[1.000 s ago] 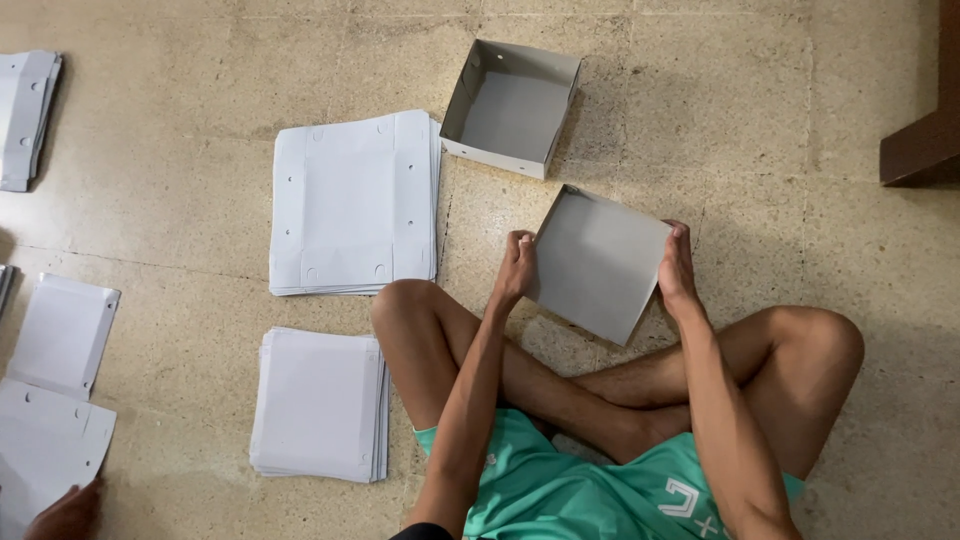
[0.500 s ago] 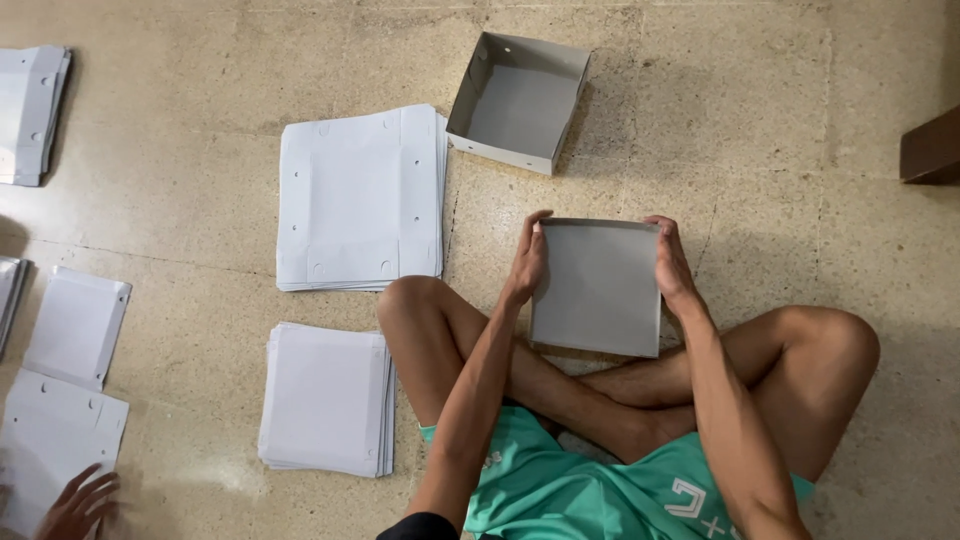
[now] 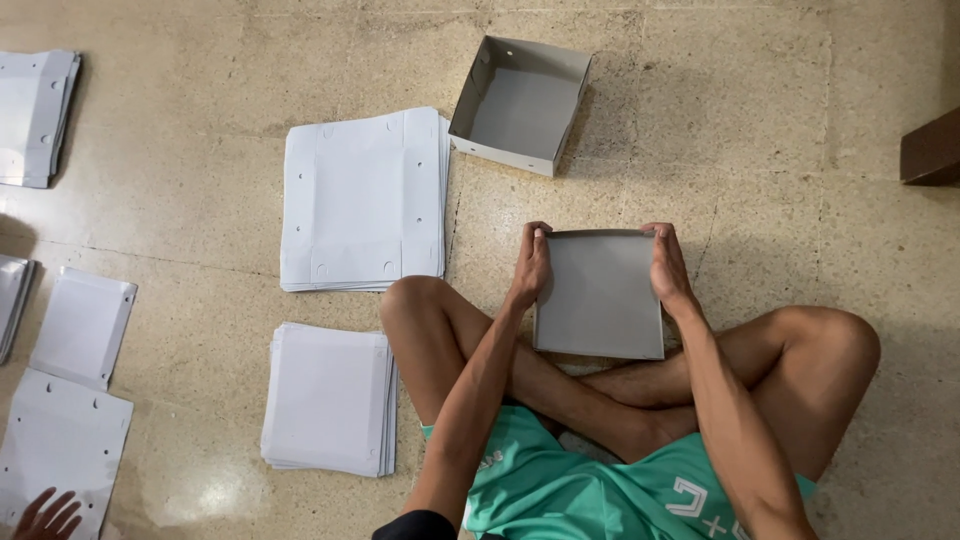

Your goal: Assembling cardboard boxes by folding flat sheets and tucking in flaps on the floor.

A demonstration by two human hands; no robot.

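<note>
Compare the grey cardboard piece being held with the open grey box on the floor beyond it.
The grey cardboard piece is gripped at its top corners by the left hand and right hand; the open grey cardboard box sits untouched on the floor. The piece shows a plain face above crossed legs; the box shows four raised walls and an empty inside. Both are the same grey card.

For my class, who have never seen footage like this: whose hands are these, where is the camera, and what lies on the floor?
The camera sits on a person's head and looks down at their crossed legs on a stone floor. Their left hand and right hand grip the two sides of a grey cardboard piece. Ahead stands an open folded box. Beside it lies a stack of flat punched sheets, with a smaller stack nearer. Another person's hand shows at the bottom left corner.
</note>
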